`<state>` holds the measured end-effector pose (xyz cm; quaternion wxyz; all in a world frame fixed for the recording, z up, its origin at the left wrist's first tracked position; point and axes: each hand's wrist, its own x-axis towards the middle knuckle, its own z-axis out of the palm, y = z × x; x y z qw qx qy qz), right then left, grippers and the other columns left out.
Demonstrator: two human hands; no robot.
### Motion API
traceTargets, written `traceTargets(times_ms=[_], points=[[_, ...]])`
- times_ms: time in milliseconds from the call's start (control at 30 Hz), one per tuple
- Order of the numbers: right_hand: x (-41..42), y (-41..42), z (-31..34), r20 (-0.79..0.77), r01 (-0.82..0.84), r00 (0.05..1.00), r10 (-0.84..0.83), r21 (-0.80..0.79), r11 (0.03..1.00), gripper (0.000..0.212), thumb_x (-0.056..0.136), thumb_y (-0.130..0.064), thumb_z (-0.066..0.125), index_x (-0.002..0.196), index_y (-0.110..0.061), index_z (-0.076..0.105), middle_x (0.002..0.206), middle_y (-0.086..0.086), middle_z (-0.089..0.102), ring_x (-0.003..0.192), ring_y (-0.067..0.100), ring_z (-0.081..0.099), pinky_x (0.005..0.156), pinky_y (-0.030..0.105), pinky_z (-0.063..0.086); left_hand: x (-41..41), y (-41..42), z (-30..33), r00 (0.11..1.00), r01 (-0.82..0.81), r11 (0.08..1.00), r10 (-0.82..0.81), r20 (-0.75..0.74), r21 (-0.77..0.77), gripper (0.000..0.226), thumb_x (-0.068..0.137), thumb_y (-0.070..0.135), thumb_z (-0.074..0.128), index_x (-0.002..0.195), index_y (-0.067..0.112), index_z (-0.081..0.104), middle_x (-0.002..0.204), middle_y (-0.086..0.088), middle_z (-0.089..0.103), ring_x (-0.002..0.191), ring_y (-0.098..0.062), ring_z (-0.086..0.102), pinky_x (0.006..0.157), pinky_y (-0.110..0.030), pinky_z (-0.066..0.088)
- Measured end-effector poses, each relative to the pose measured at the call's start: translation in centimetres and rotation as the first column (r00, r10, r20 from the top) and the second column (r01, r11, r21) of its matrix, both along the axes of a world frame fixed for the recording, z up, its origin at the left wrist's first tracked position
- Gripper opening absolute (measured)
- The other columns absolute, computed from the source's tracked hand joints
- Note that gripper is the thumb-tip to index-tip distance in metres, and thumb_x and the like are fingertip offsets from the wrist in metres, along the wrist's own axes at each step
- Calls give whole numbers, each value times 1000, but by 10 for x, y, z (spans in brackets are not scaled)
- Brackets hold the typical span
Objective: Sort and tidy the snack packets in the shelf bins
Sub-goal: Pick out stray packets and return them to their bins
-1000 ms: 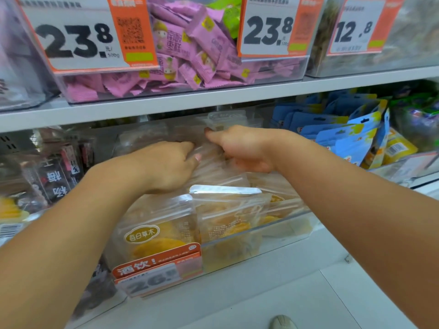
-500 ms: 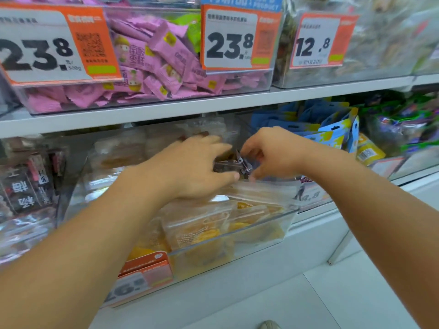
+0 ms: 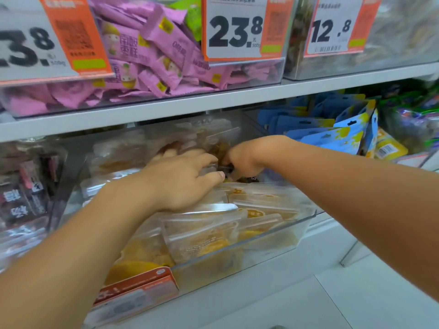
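Item: small dark packet [image 3: 226,166], in the rear middle of the clear bin [image 3: 306,224] on the lower shelf, held between two hands. Mostly covered by fingers; its shape, long axis and facing cannot be told.

Bin contents: clear pouches of yellow dried fruit [image 3: 204,233], standing in rows with sealed top edges upward and faces toward the front wall. More clear pouches lie blurred at the back. An orange price label [image 3: 140,288] hangs on the bin's front left corner.

Right hand [image 3: 244,157]: fingers curled tight, pinching the dark packet from the right, knuckles up, forearm crossing above the bin's right side.

Left hand [image 3: 180,181]: palm down over the pouch tops, fingers loosely bent and reaching right, thumb tip beside the dark packet and the fingertips at its left end; whether it actually grips the packet cannot be told.

Surroundings: blue hanging packets [image 3: 332,129] in the bin just to the right; dark packets with white lettering [image 3: 26,193] in the bin to the left. Upper shelf [image 3: 213,103]: clear bin of pink wrapped sweets [image 3: 152,62], fronted by price tags reading 23.8 [image 3: 235,32], and further right a tag reading 12.8 [image 3: 332,29].
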<state>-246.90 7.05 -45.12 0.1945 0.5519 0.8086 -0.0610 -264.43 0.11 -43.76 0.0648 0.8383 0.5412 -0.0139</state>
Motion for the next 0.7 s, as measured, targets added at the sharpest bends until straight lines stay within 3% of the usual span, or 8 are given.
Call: traceTargets(times_ms=[133,233,333,400,500,567,633,700], points=[[5,-6,12,-46,10,999,1,236,972,26,101,-24,55,121,-9,64,110,8,63,91,23,56,76,30,40,0,-1,-1,1000,-11,1000,11,17,-1,60,94,72,24,149,48,30,161,17,25,146,-30,24,121,-48,17],[16,-27,31,-195,91,980,-34,286,954,29,98,-25,61,122,-9,66,115,9,65,105,28,61,81,28,42,2,-5,2,999,-23,1000,22,43,4,61,94,71,28,150,46,31,162,16,24,148,-31,21,122,-47,15],[26,-66,43,-321,107,947,19,373,922,21,96,-19,63,114,-14,73,104,10,70,98,29,64,87,39,53,2,-8,4,996,-25,999,23,92,22,69,92,73,34,153,41,27,163,11,24,149,-31,22,121,-45,18],[26,-92,50,-282,90,959,29,399,912,25,98,-17,56,116,-24,72,103,8,71,95,29,61,85,42,52,-2,-9,5,987,-9,999,1,158,50,79,89,74,40,155,35,24,163,6,26,147,-29,27,119,-44,23],[25,-128,55,-107,27,994,29,488,872,28,96,-11,55,116,-30,62,117,0,68,94,27,59,80,34,50,-6,-11,5,965,40,996,-58,256,75,91,84,76,48,157,27,23,162,2,29,146,-23,31,119,-42,28],[32,-147,56,-208,0,958,198,690,724,46,81,9,67,120,-15,68,114,7,72,97,31,69,82,39,58,-7,-15,5,951,78,994,-98,295,77,100,78,81,46,157,24,23,162,1,28,146,-19,30,120,-38,27],[36,-166,57,-290,65,887,358,848,526,46,71,16,70,113,-2,73,108,16,74,94,33,73,85,42,59,-10,-22,10,911,119,988,-147,386,94,111,67,82,51,157,24,23,163,5,26,146,-11,28,119,-29,24],[31,-183,58,-307,79,804,509,904,421,35,81,7,64,115,0,72,113,13,72,103,24,70,97,24,51,-14,-34,21,776,218,967,-252,579,129,110,62,68,73,154,25,31,158,11,36,140,2,34,117,-22,27]])
